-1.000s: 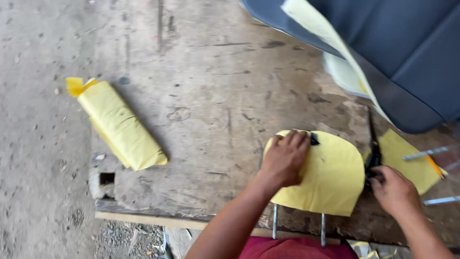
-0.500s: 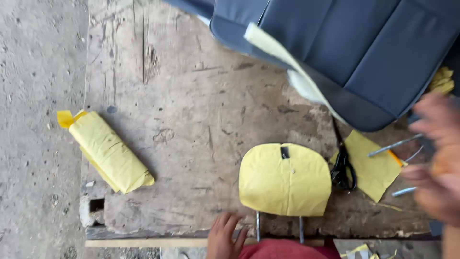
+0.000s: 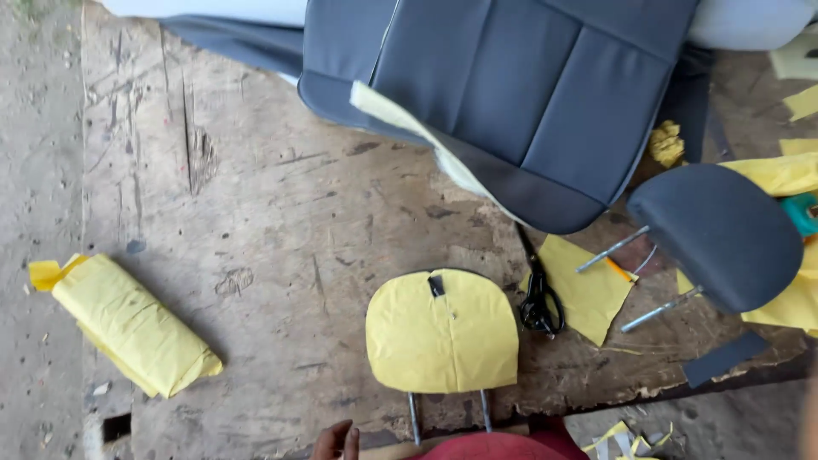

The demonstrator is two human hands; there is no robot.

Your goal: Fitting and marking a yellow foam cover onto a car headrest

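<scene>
Hands have come off the yellow headrest [image 3: 441,332]: a second ago the left pressed its face and the right sat by the scissors [image 3: 539,294]. Now the left hand [image 3: 335,442] shows only fingertips at the bottom edge, at seven o'clock from the headrest, empty and apart from it; its spread cannot be told. The right hand is out of view. The headrest lies flat on the worn board [image 3: 273,221], posts toward the person. At three o'clock, scissors on a yellow scrap [image 3: 588,285]; beyond, a dark covered headrest [image 3: 724,234]. At twelve, the seat cover [image 3: 528,85]. Far at nine, a yellow roll [image 3: 128,324].
</scene>
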